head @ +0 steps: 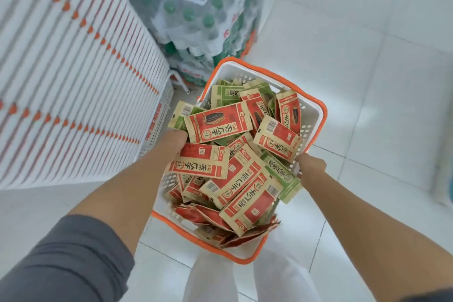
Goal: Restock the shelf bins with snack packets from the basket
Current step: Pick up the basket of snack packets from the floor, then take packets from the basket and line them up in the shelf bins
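- White tiled floor point(367, 81), glossy, spreading across the right and near sides of the scene.
- Tall stack of white baskets with orange trim point(73, 81), nested tight, filling the left side and leaning away toward the far end.
- Shrink-wrapped bottle packs point(196, 12), green-capped, piled at the far centre, just beyond the stack and the task basket.
- White basket with an orange rim point(316, 115), centre of the scene, just right of the stack's near end and directly above a pair of white trouser legs point(208, 282).
- Grey sleeve point(61, 260), pushed up the left forearm, near left corner.
- Snack packets point(232, 179), red and green with tan borders, heaped loose inside the basket and spilling over its near rim.
- Left hand point(175, 141), at the basket's left rim, fingers buried under the packets; cannot tell what, if anything, is grasped.
- Right hand point(311, 167), fingers curled, knuckles against the basket's right wall beside the corner of a red packet; cannot tell whether gripping wall or packet.
- One red packet with a seed picture point(218, 121), face up, overhanging the left rim just beyond the left hand.
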